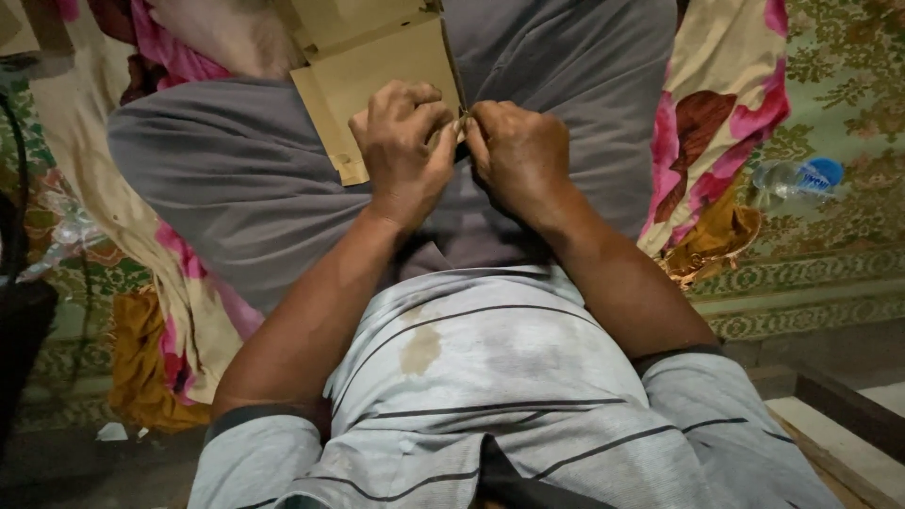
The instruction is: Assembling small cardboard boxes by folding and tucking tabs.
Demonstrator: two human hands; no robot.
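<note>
My left hand point(403, 151) and my right hand point(517, 155) meet close together over my lap, fingertips pinched on the edge of a tan cardboard sheet point(377, 66). The cardboard lies across my grey trousers point(236, 179), its lower corner under my left knuckles. Something small sits between the two sets of fingertips, too small to tell what. Both forearms reach out from a grey striped shirt point(490, 377).
A flowered pink and cream cloth point(716, 113) lies under my legs. A plastic water bottle with a blue cap point(797, 179) rests on the green patterned carpet point(848, 85) at the right. A dark object point(19, 320) stands at the left edge. A wooden edge point(839, 405) shows bottom right.
</note>
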